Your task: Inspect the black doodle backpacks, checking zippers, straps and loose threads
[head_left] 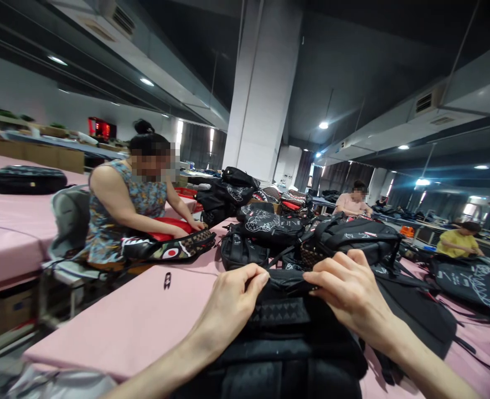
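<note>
A black backpack (288, 338) lies on the pink table (137, 316) right in front of me. My left hand (230, 302) is closed on its top edge at the left, fingers curled over the fabric. My right hand (350, 293) pinches the same top edge at the right. Both hands meet at the bag's upper rim, a short gap apart.
A pile of black printed backpacks (269, 227) fills the table beyond my hands. A seated person (124, 210) at the left handles a camouflage shark-print bag (174, 246). More people sit at tables far right. A small dark item (167, 280) lies on the pink surface.
</note>
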Action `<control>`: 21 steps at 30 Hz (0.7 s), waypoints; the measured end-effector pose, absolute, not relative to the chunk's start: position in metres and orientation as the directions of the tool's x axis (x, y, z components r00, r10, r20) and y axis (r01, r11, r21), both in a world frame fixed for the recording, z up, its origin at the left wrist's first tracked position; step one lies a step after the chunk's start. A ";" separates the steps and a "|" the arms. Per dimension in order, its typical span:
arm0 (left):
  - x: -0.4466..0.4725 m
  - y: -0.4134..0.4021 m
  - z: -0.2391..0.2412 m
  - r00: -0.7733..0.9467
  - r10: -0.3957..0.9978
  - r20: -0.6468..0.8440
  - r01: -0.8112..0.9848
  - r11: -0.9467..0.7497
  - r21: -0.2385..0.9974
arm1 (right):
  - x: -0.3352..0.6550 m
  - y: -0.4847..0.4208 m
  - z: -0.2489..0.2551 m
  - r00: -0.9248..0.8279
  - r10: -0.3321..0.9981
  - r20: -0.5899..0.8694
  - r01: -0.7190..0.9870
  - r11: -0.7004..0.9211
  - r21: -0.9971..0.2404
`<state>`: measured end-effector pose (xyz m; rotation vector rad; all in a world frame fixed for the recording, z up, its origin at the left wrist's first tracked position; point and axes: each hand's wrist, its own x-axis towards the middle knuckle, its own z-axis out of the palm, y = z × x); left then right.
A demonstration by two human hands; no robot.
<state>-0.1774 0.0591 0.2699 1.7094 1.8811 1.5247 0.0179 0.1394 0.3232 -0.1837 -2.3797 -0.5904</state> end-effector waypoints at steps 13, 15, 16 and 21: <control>-0.174 0.056 0.268 -0.334 0.782 0.527 0.666 -0.200 0.718 | 0.016 0.135 0.310 -0.673 0.005 0.739 0.336 0.893 0.300; -0.173 0.056 0.268 -0.331 0.777 0.535 0.670 -0.206 0.713 | 0.017 0.135 0.310 -0.681 -0.015 0.732 0.333 0.884 0.327; -0.173 0.056 0.268 -0.329 0.775 0.540 0.673 -0.208 0.710 | 0.017 0.135 0.310 -0.687 -0.025 0.727 0.328 0.882 0.339; -0.173 0.055 0.267 -0.320 0.763 0.561 0.690 -0.218 0.690 | 0.020 0.134 0.312 -0.696 -0.030 0.718 0.315 0.885 0.343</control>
